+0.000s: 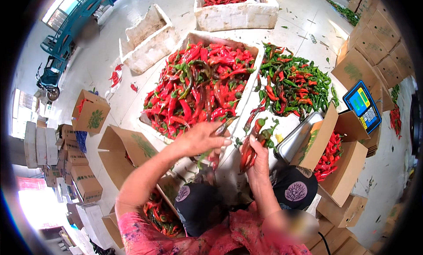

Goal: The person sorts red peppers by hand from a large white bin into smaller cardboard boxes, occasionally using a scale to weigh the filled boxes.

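Note:
My left hand [198, 139] reaches over the near edge of a white foam box [246, 89] heaped with red chili peppers [185, 109]. A dark brownish pepper [226, 126] is gripped between its thumb and fingers. Below that hand a reddish pepper [214, 159] shows, blurred; whether it is held I cannot tell. To the right, my right hand [259, 154] is closed around several red-brown peppers [247, 152], with green stem ends sticking out on top. Several darker and twisted peppers [195, 74] lie on top of the heap in the box.
A pile of green and mixed peppers [297, 84] lies on the floor at right. Beside it stand a scale with a blue display [362, 106] and an open carton of red peppers [330, 155]. Cartons [127, 149] flank my left; more foam boxes [236, 17] stand ahead.

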A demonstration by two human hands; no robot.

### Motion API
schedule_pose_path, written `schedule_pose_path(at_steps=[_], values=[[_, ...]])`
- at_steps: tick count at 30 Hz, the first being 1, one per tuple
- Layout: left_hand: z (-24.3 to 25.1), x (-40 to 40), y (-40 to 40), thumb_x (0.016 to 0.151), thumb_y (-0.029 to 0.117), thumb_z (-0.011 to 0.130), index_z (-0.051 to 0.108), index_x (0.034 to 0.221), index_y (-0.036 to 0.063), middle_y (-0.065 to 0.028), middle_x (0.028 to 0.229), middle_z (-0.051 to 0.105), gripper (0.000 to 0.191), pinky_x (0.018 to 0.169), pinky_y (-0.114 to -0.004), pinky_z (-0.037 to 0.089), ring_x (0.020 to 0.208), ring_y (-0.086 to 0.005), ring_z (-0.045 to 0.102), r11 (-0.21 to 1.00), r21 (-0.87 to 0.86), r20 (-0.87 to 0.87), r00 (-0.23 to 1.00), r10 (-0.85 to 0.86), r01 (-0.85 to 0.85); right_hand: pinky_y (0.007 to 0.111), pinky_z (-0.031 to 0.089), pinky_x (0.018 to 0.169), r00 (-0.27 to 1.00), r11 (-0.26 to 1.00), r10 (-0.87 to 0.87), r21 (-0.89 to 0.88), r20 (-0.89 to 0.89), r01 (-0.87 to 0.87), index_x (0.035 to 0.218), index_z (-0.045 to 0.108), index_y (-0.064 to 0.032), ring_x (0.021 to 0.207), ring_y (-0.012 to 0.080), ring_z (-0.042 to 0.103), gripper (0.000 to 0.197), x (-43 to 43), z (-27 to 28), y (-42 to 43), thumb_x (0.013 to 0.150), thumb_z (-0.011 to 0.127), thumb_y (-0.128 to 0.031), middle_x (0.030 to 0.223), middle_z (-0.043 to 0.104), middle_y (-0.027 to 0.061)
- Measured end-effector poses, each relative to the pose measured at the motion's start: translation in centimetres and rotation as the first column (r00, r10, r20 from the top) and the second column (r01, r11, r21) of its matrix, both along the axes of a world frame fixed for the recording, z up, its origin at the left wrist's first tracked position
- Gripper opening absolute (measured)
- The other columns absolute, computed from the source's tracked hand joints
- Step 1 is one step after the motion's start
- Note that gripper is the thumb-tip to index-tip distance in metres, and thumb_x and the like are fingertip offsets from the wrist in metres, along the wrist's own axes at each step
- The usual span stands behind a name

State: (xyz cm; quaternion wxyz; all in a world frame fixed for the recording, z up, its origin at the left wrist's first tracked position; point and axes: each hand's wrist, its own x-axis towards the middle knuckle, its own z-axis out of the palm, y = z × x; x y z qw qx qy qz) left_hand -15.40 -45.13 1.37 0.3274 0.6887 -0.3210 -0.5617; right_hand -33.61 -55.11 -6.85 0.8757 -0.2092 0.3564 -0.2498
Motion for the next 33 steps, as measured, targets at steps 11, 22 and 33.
schedule_pose_path(at_steps=[11,22,33], values=[[6.4,5.9,-5.1,0.096,0.035,0.053,0.066,0.088,0.0034,-0.0040,0.079,0.065,0.036,0.068,-0.027,0.047,0.069,-0.0141,0.059,0.879,-0.444,0.588,0.684,0.432,-0.174,0.028,0.052,0.078,0.977,0.985,0.168,0.019,0.134,-0.172,0.113,0.062,0.0015,0.083,0.0158,0.065,0.033,0.0,-1.3,0.5,0.090,0.066,-0.022,0.095,0.066,0.0062],[-9.3,-5.3,11.8,0.080,0.004,0.074,0.066,0.107,0.0011,-0.0104,0.097,0.065,0.029,0.069,-0.031,0.052,0.086,-0.0189,0.064,0.640,-0.529,0.584,0.308,0.751,-0.557,0.038,0.060,0.083,0.961,0.958,0.207,0.162,0.183,-0.237,0.123,0.059,0.0046,0.095,0.0210,0.070,0.035,-0.2,-7.2,2.4,0.090,0.065,-0.006,0.110,0.069,0.0135],[-13.8,-5.8,11.3,0.080,0.001,0.072,0.047,0.137,0.0002,0.0000,0.092,0.057,0.062,0.066,-0.023,0.046,0.072,-0.0062,0.054,0.432,-0.508,0.374,0.261,0.890,-0.745,0.042,0.058,0.084,0.917,0.946,0.214,0.162,0.336,-0.280,0.133,0.054,-0.0027,0.100,0.0240,0.066,0.044,0.0,-8.5,2.9,0.091,0.066,-0.004,0.112,0.067,0.0126]])
